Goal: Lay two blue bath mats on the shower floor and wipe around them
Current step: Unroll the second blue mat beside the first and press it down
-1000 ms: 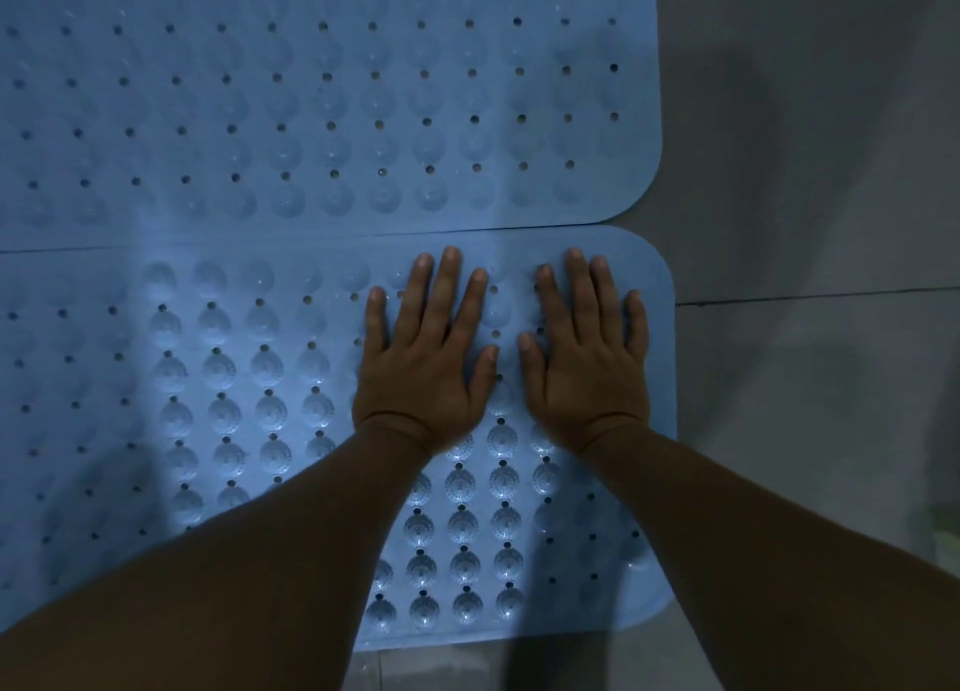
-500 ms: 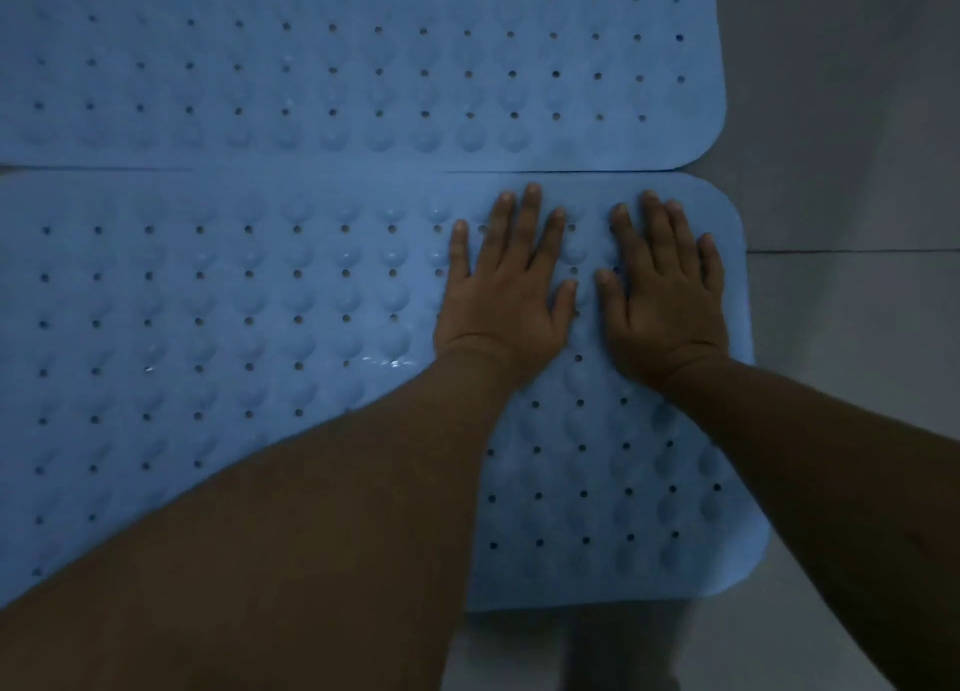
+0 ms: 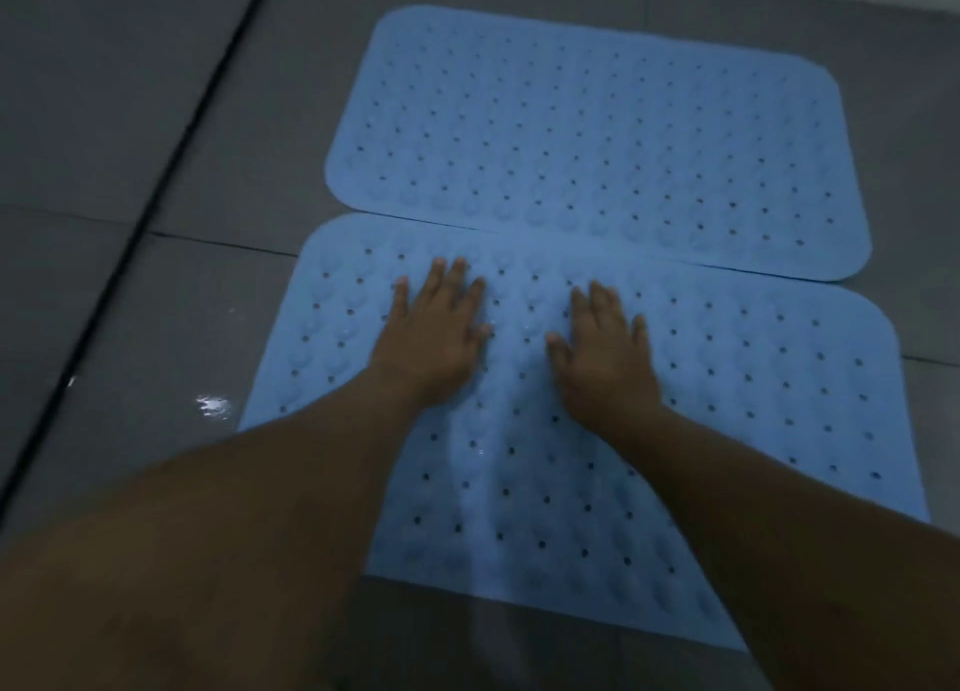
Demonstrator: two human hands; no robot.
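Note:
Two blue bath mats with bumps and small holes lie flat side by side on the grey tiled floor. The far mat point(image 3: 597, 129) slightly overlaps the near mat point(image 3: 753, 389) along their long edges. My left hand point(image 3: 436, 332) rests palm down on the left part of the near mat, fingers straight and spread. My right hand point(image 3: 608, 352) lies flat beside it, a little apart, near the mat's middle. Neither hand holds anything.
Grey floor tiles point(image 3: 130, 119) surround the mats, with a dark groove point(image 3: 156, 181) running diagonally at the left. A wet shiny patch point(image 3: 213, 404) sits on the tile by the near mat's left corner.
Both hands have slid from the right end of the near mat toward its left part and have spread apart. The view has pulled back, showing both mats whole and the floor at the left.

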